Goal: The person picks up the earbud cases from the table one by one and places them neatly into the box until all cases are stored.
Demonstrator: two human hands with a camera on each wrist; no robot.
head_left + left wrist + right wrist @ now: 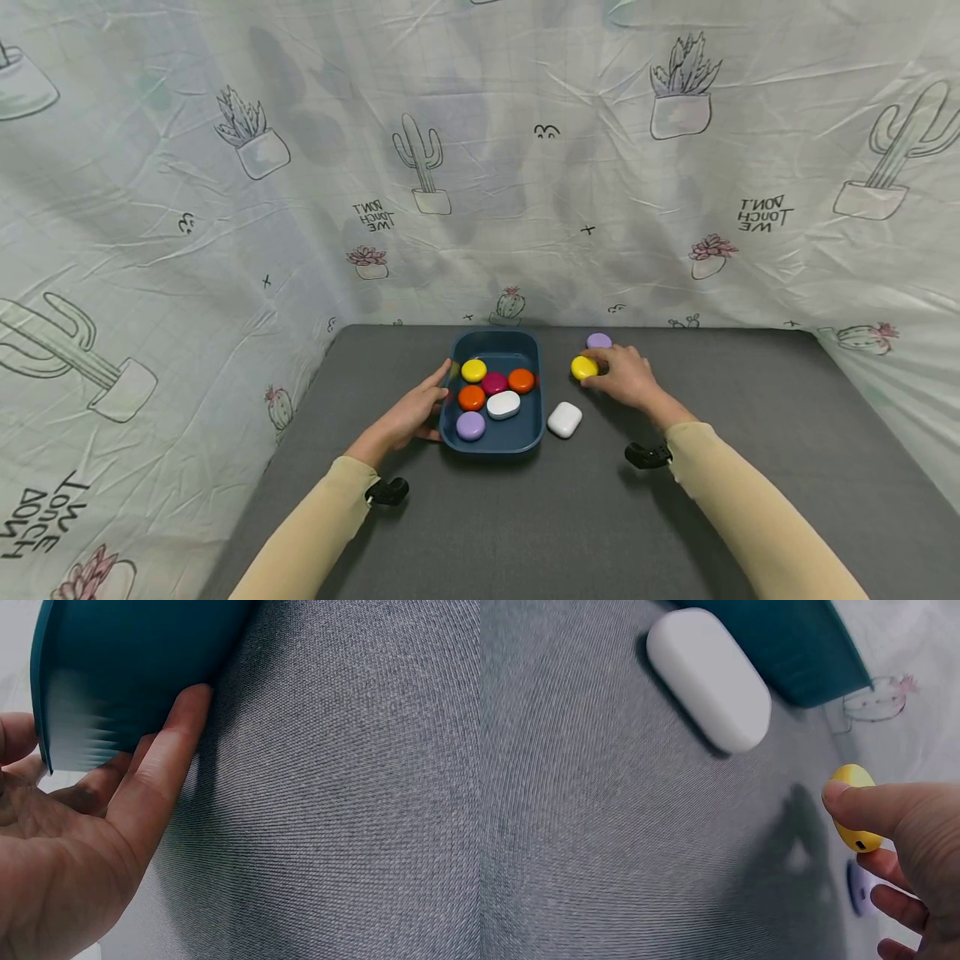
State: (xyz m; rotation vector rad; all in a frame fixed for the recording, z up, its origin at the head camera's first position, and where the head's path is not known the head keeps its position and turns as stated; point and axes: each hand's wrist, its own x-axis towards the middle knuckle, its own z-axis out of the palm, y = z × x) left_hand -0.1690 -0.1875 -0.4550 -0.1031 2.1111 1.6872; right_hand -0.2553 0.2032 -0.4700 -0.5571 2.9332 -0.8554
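Observation:
My right hand [621,377] pinches a yellow rounded case [583,368] between thumb and fingers, right of the blue tray [491,451]. In the right wrist view, that yellow case [847,829] shows a small dark slot and is held over the grey surface. A lilac round case [598,341] lies just behind this hand, and a white rounded case [564,419] sits between it and the tray. Fairly straight fingers of my left hand [408,417] rest against the tray's left side. The left wrist view shows a fingertip low on the tray's outer wall [127,667].
Inside the tray lie a yellow case [473,371], two orange ones, a crimson one [494,383], a white one [503,405] and a lilac one [470,426]. A printed curtain [480,167] hangs behind the grey table [480,533].

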